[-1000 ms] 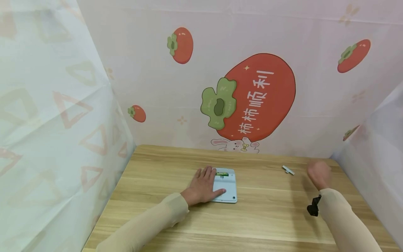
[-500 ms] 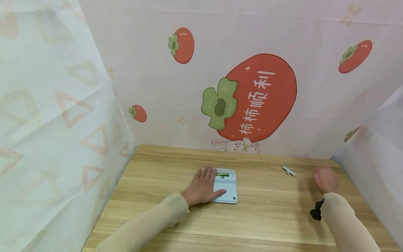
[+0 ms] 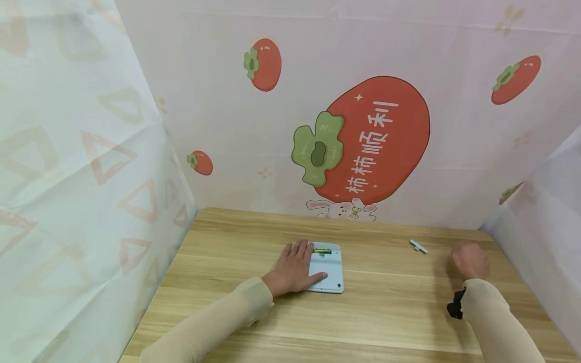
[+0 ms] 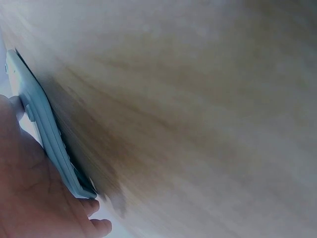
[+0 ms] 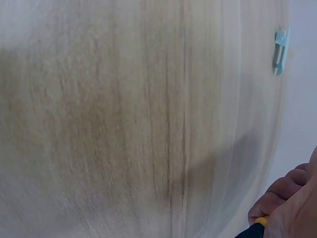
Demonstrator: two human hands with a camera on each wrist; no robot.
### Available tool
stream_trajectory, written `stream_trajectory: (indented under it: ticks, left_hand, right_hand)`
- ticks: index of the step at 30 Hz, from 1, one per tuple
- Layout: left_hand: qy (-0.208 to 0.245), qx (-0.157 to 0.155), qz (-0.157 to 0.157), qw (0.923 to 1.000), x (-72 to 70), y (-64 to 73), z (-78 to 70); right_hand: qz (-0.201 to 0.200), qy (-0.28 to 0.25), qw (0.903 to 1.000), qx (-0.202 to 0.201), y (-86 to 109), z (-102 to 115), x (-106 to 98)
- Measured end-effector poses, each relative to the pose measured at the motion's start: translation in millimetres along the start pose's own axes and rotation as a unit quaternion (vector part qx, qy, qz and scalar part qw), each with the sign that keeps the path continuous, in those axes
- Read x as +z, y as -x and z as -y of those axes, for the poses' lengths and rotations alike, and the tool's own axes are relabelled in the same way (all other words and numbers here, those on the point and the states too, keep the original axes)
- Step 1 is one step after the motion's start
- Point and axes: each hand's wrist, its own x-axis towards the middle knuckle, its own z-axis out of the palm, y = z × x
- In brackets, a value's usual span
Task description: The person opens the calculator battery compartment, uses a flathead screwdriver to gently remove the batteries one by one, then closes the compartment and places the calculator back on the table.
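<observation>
My left hand [image 3: 294, 267] lies over the left part of a light-blue calculator [image 3: 331, 272], fingers straight and thumb spread across it. The calculator's back faces up on the table. Near its far edge, a green battery [image 3: 323, 251] sits in an uncovered slot. In the left wrist view the calculator [image 4: 47, 129] shows edge-on beside the palm. Over at the right, my right hand [image 3: 470, 260] is curled in a fist above the table. The right wrist view shows its fingers round a black-and-yellow handle [image 5: 257, 225]; the rest of that tool is hidden.
A narrow light-blue battery cover [image 3: 418, 246] lies on the wooden table [image 3: 376, 312], to the left of my right hand. Printed fabric walls [image 3: 227, 126] close off the back and both sides.
My right hand has moved a little to the right, away from the battery cover, and now stays nearly still. The left hand keeps its place on the calculator.
</observation>
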Motion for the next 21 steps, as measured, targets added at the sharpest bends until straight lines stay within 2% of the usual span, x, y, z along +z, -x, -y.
stream_trajectory:
  ticks: [3, 6, 11, 21]
  left_hand:
    - [0.002, 0.002, -0.002, 1.0000, 0.4, -0.1, 0.2]
    - [0.004, 0.002, -0.001, 1.0000, 0.9, -0.3, 0.1]
    - [0.001, -0.001, 0.004, 1.0000, -0.7, 0.2, -0.7]
    - [-0.012, -0.004, 0.006, 0.9999, -10.0, 4.8, -4.1]
  right_hand:
    - [0.001, 0.020, 0.9991, -0.036, -0.9, -3.4, 0.4]
    - [0.004, 0.023, 0.9985, -0.050, -0.5, -6.4, 0.8]
    - [0.011, 0.018, 0.9989, -0.042, 0.6, -8.3, 2.4]
    - [0.038, -0.009, 0.9970, 0.066, -0.7, -3.7, 6.2]
